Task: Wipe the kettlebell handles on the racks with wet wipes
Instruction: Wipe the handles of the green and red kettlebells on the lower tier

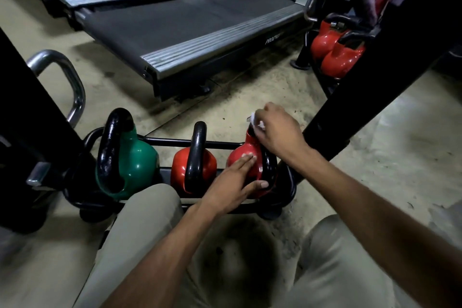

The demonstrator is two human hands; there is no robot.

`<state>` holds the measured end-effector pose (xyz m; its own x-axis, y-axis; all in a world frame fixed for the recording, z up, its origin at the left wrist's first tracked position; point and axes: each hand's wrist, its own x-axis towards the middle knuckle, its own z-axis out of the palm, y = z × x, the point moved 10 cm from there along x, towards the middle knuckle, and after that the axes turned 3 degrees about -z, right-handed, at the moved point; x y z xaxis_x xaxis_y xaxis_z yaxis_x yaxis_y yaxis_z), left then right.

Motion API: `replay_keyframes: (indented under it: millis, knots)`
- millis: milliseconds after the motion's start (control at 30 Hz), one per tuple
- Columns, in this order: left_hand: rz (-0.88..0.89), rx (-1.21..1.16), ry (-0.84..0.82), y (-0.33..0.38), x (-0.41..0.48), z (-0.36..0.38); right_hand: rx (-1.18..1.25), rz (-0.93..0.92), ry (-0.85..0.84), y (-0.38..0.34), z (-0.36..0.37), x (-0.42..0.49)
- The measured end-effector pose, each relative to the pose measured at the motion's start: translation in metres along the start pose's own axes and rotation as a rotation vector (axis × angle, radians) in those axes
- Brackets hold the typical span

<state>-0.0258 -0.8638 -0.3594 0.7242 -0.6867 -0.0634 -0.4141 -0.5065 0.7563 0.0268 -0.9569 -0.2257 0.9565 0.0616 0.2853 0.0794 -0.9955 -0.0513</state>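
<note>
Three kettlebells stand in a low black rack (pixel 175 143): a green kettlebell (pixel 136 162) at the left, a red kettlebell (pixel 180 165) in the middle and a second red kettlebell (pixel 241 156) at the right. All have black handles. My left hand (pixel 232 186) lies flat against the right red kettlebell, fingers spread on its body and thumb near its base. My right hand (pixel 280 130) is closed on a white wet wipe (pixel 256 121) and presses it over the top of that kettlebell's handle, which it mostly hides.
Treadmill decks (pixel 190 22) lie on the floor beyond the rack. Black uprights stand at the left and right (pixel 375 70), with a chrome handle (pixel 72 82) at the left. Two more red kettlebells (pixel 335 50) sit at the back right. My knees are in front.
</note>
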Motion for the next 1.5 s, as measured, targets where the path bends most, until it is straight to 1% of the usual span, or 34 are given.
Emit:
replay_keyframes:
  millis: [67,100,200,233,267,333,367,400,500,567,633,700,767,800,900,967,1000,1067,1100,1167,1267,1367,1433,1500]
  knots:
    - [-0.006,0.003,0.003,-0.003,0.0,-0.001,0.343,0.257,0.182,0.031,-0.004,-0.03]
    - [-0.004,0.007,0.006,-0.004,-0.001,-0.003,0.524,0.387,0.234,0.042,0.002,-0.049]
    - [0.015,0.021,0.01,0.0,-0.001,-0.002,1.119,0.776,0.281,0.062,0.045,-0.099]
    - [0.023,0.022,0.01,0.001,-0.001,-0.002,1.332,0.897,0.246,0.059,0.064,-0.107]
    - [0.032,0.02,0.011,0.003,-0.001,-0.002,1.542,1.003,0.176,0.052,0.08,-0.108]
    - [0.048,0.005,0.012,0.003,-0.001,-0.001,1.899,1.143,0.02,0.034,0.1,-0.094]
    - [0.043,-0.003,0.014,0.002,-0.001,-0.001,2.006,1.18,-0.026,0.028,0.103,-0.083]
    - [0.031,-0.004,0.016,0.0,-0.001,0.0,2.056,1.207,-0.034,0.027,0.105,-0.073]
    - [0.004,0.007,0.018,0.0,-0.004,0.001,1.976,1.25,0.025,0.034,0.102,-0.059]
    - [0.003,0.009,0.016,0.001,-0.004,0.0,1.828,1.172,0.129,0.046,0.095,-0.063]
    - [0.0,0.017,0.017,0.001,-0.003,-0.003,1.508,1.004,0.215,0.063,0.076,-0.061]
    - [-0.006,0.024,0.016,0.001,-0.003,-0.005,1.107,0.77,0.179,0.067,0.051,-0.041]
    - [-0.006,0.019,0.016,0.0,-0.003,-0.005,0.769,0.555,0.062,0.062,0.035,-0.005]
    - [-0.006,0.013,0.017,0.0,-0.004,-0.005,0.597,0.432,-0.044,0.052,0.033,0.014]
    - [-0.002,-0.01,0.031,0.001,-0.003,-0.007,0.064,0.048,-0.453,0.008,0.055,0.054]
    - [-0.003,-0.012,0.034,0.001,-0.003,-0.007,-0.235,-0.118,-0.662,-0.018,0.074,0.054]
    - [-0.007,-0.011,0.033,0.0,-0.002,-0.006,-0.349,-0.19,-0.723,-0.027,0.082,0.052]
    - [-0.009,-0.014,0.026,-0.001,-0.002,-0.005,-0.498,-0.301,-0.751,-0.039,0.09,0.048]
    - [-0.005,-0.012,0.022,-0.001,-0.002,-0.005,-0.513,-0.313,-0.744,-0.039,0.09,0.049]
    - [0.0,-0.007,0.015,0.0,-0.002,-0.005,-0.429,-0.238,-0.721,-0.029,0.086,0.058]
    - [0.0,-0.014,0.012,-0.001,-0.002,-0.004,-0.16,0.036,-0.703,0.007,0.083,0.073]
    - [-0.015,-0.017,0.007,-0.005,-0.002,-0.002,0.292,0.435,-0.603,0.059,0.086,0.062]
    - [-0.01,-0.007,0.004,-0.005,-0.001,-0.004,0.697,0.692,-0.525,0.082,0.098,0.031]
    - [0.0,0.029,-0.003,-0.004,0.0,-0.005,1.072,0.849,-0.457,0.086,0.113,-0.001]
